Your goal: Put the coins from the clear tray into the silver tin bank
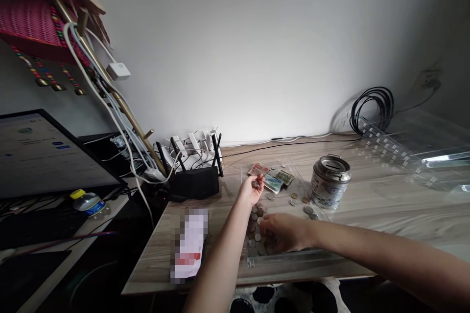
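My left hand is raised over the clear plastic tray, palm up, its fingers curled around coins. Lower and to the right, my right hand reaches down among loose coins in the tray, fingers bent; whatever is between its fingertips is hidden. Banknotes lie at the tray's far side: a reddish one, a blue one and a green one. Right of the tray stands a round metal coin bank with a slotted lid.
A black router and white plugs stand at the back left. A blurred-out pinkish object lies near the left table edge. A coiled black cable and clear plastic panels are at the right. A laptop and bottle sit far left.
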`<act>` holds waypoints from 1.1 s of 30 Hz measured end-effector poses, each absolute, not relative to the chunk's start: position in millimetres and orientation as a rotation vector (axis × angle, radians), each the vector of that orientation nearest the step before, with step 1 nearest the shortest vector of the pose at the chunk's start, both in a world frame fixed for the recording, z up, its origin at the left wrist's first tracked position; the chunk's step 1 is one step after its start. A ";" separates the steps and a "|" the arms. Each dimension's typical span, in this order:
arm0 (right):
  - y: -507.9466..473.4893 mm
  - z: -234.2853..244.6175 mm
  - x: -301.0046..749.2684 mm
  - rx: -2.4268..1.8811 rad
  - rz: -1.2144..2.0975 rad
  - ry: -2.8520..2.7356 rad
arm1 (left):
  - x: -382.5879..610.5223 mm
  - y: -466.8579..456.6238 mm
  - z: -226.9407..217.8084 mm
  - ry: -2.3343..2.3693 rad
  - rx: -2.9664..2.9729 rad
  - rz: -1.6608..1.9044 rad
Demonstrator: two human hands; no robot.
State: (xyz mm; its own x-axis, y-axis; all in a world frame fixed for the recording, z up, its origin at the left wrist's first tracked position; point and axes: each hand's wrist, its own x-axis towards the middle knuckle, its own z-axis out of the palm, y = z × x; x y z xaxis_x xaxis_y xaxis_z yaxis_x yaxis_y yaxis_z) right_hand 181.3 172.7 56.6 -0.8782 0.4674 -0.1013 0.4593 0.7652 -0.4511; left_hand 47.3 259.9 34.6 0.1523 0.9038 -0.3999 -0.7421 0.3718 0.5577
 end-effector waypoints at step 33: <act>250.3 87.2 195.1 -1.205 0.389 -2.486 | 57.5 250.5 38.5 0.756 0.425 0.972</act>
State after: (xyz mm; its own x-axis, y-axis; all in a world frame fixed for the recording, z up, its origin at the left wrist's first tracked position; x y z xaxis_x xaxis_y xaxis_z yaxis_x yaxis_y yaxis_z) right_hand 195.1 250.3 87.2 -0.5768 0.7944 0.1903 0.6983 0.6004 -0.3897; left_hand 57.5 250.5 38.5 0.3430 0.8587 -0.3807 -0.5801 0.5125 0.6331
